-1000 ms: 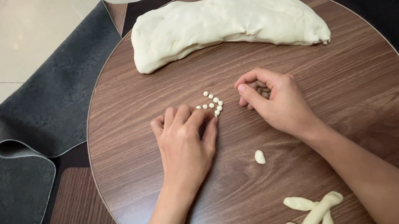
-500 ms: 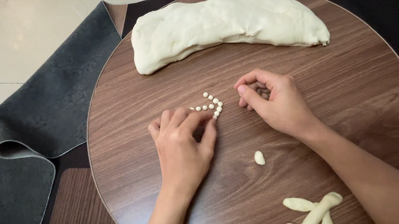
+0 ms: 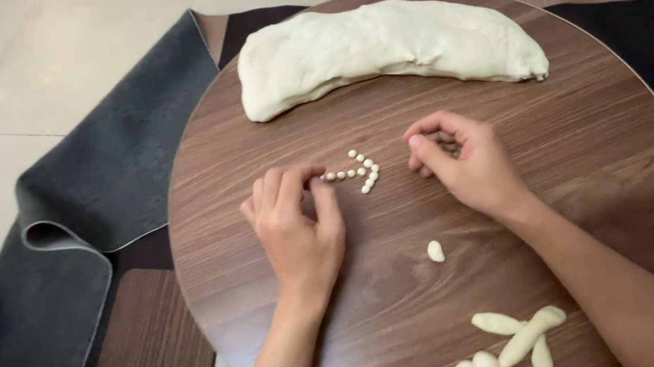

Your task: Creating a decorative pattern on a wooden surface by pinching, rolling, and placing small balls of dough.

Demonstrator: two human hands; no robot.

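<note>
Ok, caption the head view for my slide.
Two hands arrange tiny dough balls into an arrow on a round wooden table.

The left hand point(image 3: 298, 231) sits at centre frame, palm down, fingers curled with tips pinched forward. The right hand point(image 3: 467, 163), just right of centre, is loosely cupped, thumb against bent fingers; both forearms run to the lower edge.

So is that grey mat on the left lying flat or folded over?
Folded over. The grey mat has its edge curled back on itself beside the round table, forming a raised loop.
</note>
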